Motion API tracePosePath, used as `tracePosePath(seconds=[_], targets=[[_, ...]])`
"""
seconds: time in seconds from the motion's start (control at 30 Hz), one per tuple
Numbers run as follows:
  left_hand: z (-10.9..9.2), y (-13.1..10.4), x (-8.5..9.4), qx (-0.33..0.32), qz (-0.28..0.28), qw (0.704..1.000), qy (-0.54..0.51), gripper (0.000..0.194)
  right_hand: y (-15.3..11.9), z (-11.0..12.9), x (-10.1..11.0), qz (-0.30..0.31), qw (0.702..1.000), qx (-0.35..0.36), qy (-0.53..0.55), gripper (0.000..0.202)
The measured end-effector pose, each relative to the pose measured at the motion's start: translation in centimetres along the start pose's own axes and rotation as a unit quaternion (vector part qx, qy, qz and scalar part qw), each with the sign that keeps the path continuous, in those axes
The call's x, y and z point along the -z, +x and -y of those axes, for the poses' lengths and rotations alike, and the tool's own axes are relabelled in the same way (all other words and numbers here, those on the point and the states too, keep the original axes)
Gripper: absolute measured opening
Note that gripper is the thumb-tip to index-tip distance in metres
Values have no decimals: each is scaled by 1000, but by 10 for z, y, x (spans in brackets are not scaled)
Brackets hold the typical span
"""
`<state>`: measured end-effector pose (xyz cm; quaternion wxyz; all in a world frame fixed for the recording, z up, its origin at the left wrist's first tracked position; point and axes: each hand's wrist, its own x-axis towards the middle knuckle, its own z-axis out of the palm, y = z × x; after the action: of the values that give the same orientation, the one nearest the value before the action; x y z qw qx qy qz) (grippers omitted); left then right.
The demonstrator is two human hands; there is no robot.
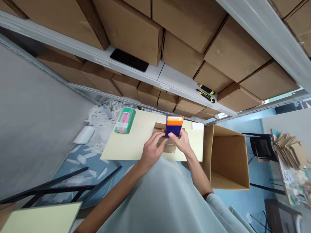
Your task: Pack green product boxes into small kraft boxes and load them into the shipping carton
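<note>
The blue-orange box (174, 127) is above a brown carton (169, 148) on the surface (128, 147), grasped by the right hand (181, 142). The left hand (152, 148) has fingertips at its lower edge; whether they grip is unclear. Farther left lies a green box (125, 120).

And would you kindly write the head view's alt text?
The right hand holds a purple and orange box, left hand at its lower edge, above cardboard on a table. A green box lies left; cartons fill shelves beyond.

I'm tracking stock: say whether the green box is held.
No, the green box lies on the table, apart from the left hand and right hand.
</note>
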<state>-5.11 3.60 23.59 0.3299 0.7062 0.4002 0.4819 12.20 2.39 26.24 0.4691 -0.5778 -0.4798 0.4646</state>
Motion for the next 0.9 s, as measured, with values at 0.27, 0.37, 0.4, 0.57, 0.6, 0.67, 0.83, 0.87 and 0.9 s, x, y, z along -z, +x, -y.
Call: tracePosePath(seconds=[0.27,0.37,0.4,0.57,0.6,0.67,0.83,0.87,0.9], targets=[[-28,43,63,10,-23,999,-38,40,-17,11,5,59,991,48,-112,60],[-40,61,78,-13,13,999,-41,32,-23,14,10,96,973,96,-188,52],[-44,64,81,-22,19,999,-38,30,-23,15,12,101,964,114,-216,47],[-59,67,92,-44,58,997,-5,26,-24,15,26,85,911,244,-322,14],[-61,67,94,-52,67,996,0,27,-24,15,29,80,900,269,-333,11],[-64,66,95,-80,75,994,2,28,-25,16,34,70,881,306,-355,10],[-71,68,94,-156,74,985,-7,35,-28,19,45,45,839,344,-420,9],[-72,69,94,-166,78,983,-3,35,-28,19,48,41,831,346,-433,10],[-74,70,94,-176,82,981,5,35,-29,19,50,38,824,347,-446,10]])
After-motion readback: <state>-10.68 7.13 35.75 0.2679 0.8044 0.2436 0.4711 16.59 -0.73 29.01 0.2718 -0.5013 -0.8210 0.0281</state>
